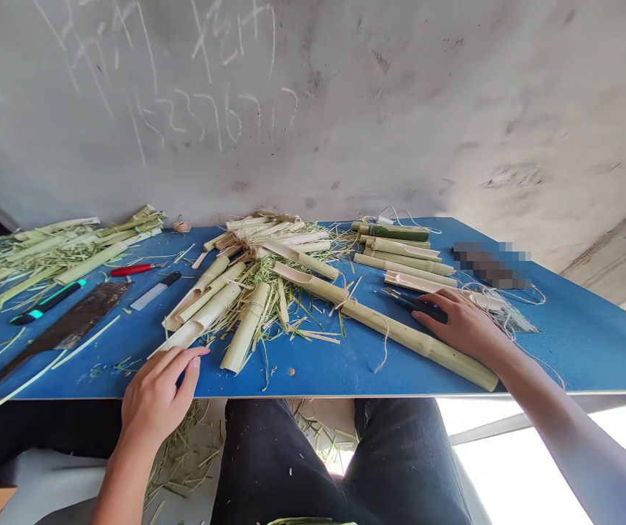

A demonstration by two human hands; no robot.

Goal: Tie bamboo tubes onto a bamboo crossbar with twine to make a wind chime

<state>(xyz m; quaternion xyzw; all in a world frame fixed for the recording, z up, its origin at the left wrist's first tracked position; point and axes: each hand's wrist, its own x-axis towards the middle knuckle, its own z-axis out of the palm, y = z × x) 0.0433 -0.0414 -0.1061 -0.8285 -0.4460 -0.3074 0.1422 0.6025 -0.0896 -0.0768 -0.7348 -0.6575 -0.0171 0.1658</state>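
Right of centre in the frame, the right hand [463, 317] is gripping a dark-handled pointed tool [433, 310] over the blue desk [313, 373]. A long bamboo tube [411, 334] is lying just beside it, running from the centre toward the lower right. At lower left, the left hand [157, 386] is curling loosely near a split bamboo piece [197, 325]; whether it is holding anything cannot be told.
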